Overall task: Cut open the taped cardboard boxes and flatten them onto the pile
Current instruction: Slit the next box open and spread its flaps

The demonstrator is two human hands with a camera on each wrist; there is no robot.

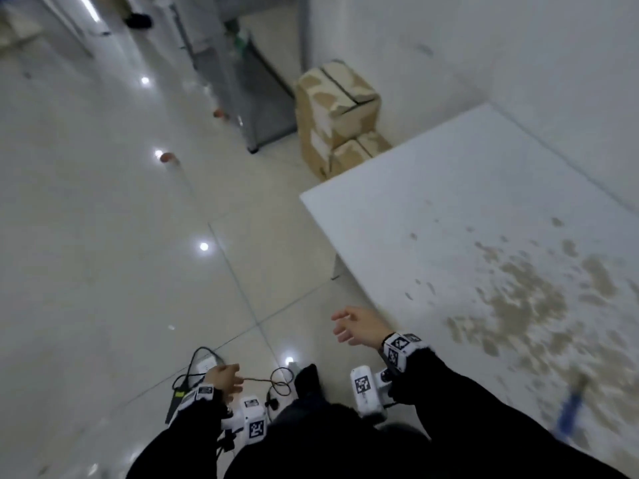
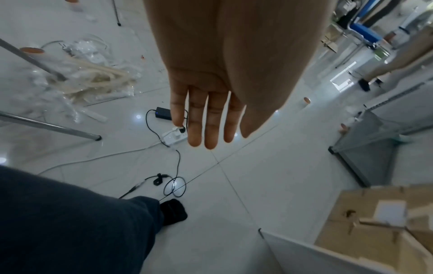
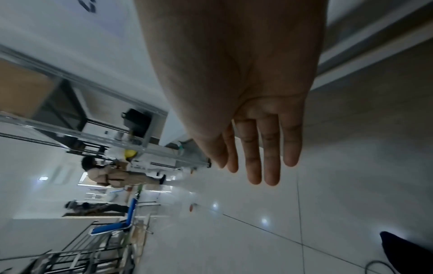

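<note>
Low in the head view, the left hand and right hand hang with fingers relaxed, holding nothing. Well apart, toward upper centre, stacked taped cardboard boxes stand beyond the white table.

The head camera looks down from high up at the shiny pale tiled floor. Each wrist camera sits very close behind its palm, looking along the fingers. Head and left wrist views share the stacked brown cardboard boxes.
</note>
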